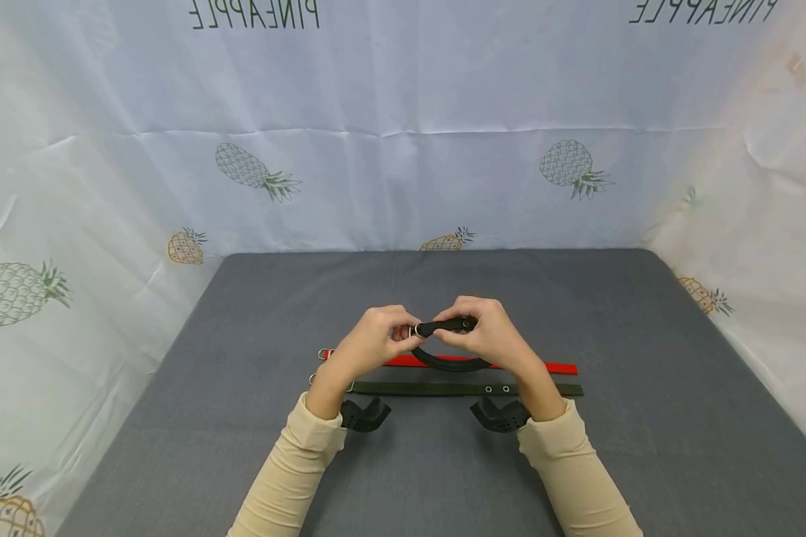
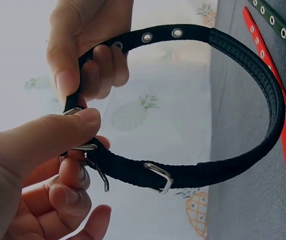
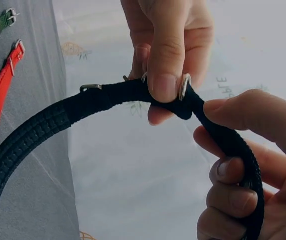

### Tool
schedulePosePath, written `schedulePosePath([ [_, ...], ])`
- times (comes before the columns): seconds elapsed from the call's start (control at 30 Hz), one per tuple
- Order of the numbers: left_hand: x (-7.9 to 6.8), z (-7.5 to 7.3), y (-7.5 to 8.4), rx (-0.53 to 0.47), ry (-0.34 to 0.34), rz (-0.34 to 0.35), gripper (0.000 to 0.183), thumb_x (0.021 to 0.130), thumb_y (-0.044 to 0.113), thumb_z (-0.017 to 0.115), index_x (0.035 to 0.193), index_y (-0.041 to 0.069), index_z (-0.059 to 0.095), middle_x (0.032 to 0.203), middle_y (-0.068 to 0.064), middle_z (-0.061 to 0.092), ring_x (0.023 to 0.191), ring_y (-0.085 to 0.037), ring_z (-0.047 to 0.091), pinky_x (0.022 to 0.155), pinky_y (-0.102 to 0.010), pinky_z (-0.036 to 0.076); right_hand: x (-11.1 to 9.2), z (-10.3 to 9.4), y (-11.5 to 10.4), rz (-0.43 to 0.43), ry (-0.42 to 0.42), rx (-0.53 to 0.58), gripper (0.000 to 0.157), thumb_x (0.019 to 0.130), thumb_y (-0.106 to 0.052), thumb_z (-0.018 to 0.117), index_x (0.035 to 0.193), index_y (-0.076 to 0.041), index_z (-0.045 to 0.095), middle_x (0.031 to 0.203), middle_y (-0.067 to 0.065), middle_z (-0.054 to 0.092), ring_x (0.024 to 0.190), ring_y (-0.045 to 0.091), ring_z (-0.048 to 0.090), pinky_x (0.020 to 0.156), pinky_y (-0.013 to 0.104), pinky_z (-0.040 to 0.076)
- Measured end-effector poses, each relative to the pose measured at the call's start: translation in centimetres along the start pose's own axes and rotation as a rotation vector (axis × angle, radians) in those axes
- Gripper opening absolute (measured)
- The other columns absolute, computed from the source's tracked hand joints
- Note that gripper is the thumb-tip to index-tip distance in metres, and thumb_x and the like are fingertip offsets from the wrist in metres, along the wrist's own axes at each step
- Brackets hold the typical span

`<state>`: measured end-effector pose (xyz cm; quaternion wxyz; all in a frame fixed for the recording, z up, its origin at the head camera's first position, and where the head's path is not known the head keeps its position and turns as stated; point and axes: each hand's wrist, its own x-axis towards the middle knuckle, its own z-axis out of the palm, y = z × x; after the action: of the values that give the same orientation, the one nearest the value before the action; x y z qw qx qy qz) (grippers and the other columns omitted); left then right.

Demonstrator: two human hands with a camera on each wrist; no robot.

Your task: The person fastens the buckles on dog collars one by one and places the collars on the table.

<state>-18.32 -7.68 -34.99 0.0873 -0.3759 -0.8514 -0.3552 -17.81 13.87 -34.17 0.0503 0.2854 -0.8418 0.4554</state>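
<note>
Above the table, a black collar [image 1: 453, 365] is bent into a loop between both hands. My left hand [image 1: 369, 339] pinches its buckle end with thumb and fingers. In the left wrist view, the metal buckle prong [image 2: 101, 175] hangs free below the thumb, and a metal keeper loop [image 2: 167, 176] sits farther along the strap. My right hand [image 1: 486, 332] grips the other end, which has metal eyelets [image 2: 177, 33]. The strap's tip meets a metal ring [image 3: 185, 87] at the left thumb; whether it passes fully through is hidden by the fingers.
Beneath the hands, a red collar [image 1: 564, 368] and a green collar [image 1: 416, 388] lie stretched side by side on the grey tabletop [image 1: 403, 477]. A white curtain [image 1: 389, 186] with pineapple prints stands behind the table. Black mounts [image 1: 366, 415] sit on both wrists.
</note>
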Motion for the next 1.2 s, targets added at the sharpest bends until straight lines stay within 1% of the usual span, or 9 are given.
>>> schedulePosePath([
  [0.17, -0.1, 0.1, 0.0, 0.042, -0.029, -0.008, 0.006, 0.085, 0.007, 0.072, 0.089, 0.002, 0.073, 0.074, -0.005, 0.062, 0.065, -0.008, 0.051, 0.06, -0.015, 0.045, 0.0, 0.2, -0.1, -0.003, 0.003, -0.029, 0.008, 0.08, -0.005, 0.076, 0.088, -0.005, 0.077, 0.074, 0.007, 0.064, 0.059, 0.003, 0.043, 0.054, 0.019, 0.039],
  [0.37, -0.2, 0.1, 0.1, 0.088, -0.057, -0.003, 0.008, 0.085, 0.007, 0.072, 0.09, 0.001, 0.072, 0.075, -0.005, 0.062, 0.065, -0.008, 0.051, 0.06, -0.015, 0.046, 0.0, 0.5, -0.1, -0.006, -0.01, -0.056, 0.008, 0.08, -0.005, 0.076, 0.088, -0.005, 0.077, 0.073, 0.007, 0.064, 0.059, 0.003, 0.044, 0.055, 0.018, 0.041],
  [0.53, -0.2, 0.2, 0.2, 0.107, -0.064, -0.016, 0.009, 0.084, 0.007, 0.072, 0.091, 0.0, 0.073, 0.075, -0.005, 0.063, 0.065, -0.009, 0.053, 0.061, -0.014, 0.046, 0.1, 0.7, 0.0, -0.013, -0.013, -0.073, 0.008, 0.08, -0.006, 0.076, 0.088, -0.005, 0.077, 0.074, 0.007, 0.065, 0.059, 0.002, 0.045, 0.055, 0.018, 0.041],
  [0.77, 0.0, 0.3, 0.4, 0.14, -0.072, -0.029, 0.009, 0.084, 0.005, 0.072, 0.091, 0.001, 0.073, 0.075, -0.005, 0.063, 0.065, -0.009, 0.053, 0.06, -0.014, 0.046, 0.2, 1.1, -0.2, -0.012, -0.028, -0.106, 0.009, 0.08, -0.006, 0.076, 0.089, -0.004, 0.077, 0.075, 0.008, 0.067, 0.059, 0.001, 0.043, 0.055, 0.018, 0.04],
  [0.9, 0.0, 0.4, 0.5, 0.16, -0.08, -0.033, 0.01, 0.083, 0.005, 0.073, 0.091, 0.001, 0.073, 0.075, -0.005, 0.062, 0.065, -0.009, 0.053, 0.06, -0.014, 0.045, 0.2, 1.3, -0.3, -0.004, -0.033, -0.107, 0.009, 0.08, -0.007, 0.076, 0.089, -0.004, 0.077, 0.077, 0.008, 0.068, 0.06, 0.001, 0.045, 0.056, 0.018, 0.041],
  [1.03, 0.0, 0.5, 0.5, 0.167, -0.086, -0.05, 0.012, 0.082, 0.006, 0.074, 0.093, 0.001, 0.073, 0.075, -0.005, 0.062, 0.065, -0.009, 0.053, 0.06, -0.013, 0.045, 0.2, 1.4, -0.4, 0.003, -0.037, -0.113, 0.009, 0.081, -0.007, 0.076, 0.089, -0.004, 0.077, 0.08, 0.008, 0.07, 0.061, 0.002, 0.045, 0.056, 0.018, 0.042],
  [1.2, 0.0, 0.7, 0.3, 0.179, -0.074, -0.054, 0.013, 0.082, 0.005, 0.074, 0.094, 0.001, 0.073, 0.076, -0.005, 0.062, 0.066, -0.01, 0.053, 0.061, -0.014, 0.045, 0.2, 1.6, -0.7, -0.018, -0.029, -0.158, 0.011, 0.081, -0.008, 0.076, 0.091, -0.003, 0.077, 0.081, 0.008, 0.07, 0.061, 0.001, 0.045, 0.056, 0.017, 0.041],
])
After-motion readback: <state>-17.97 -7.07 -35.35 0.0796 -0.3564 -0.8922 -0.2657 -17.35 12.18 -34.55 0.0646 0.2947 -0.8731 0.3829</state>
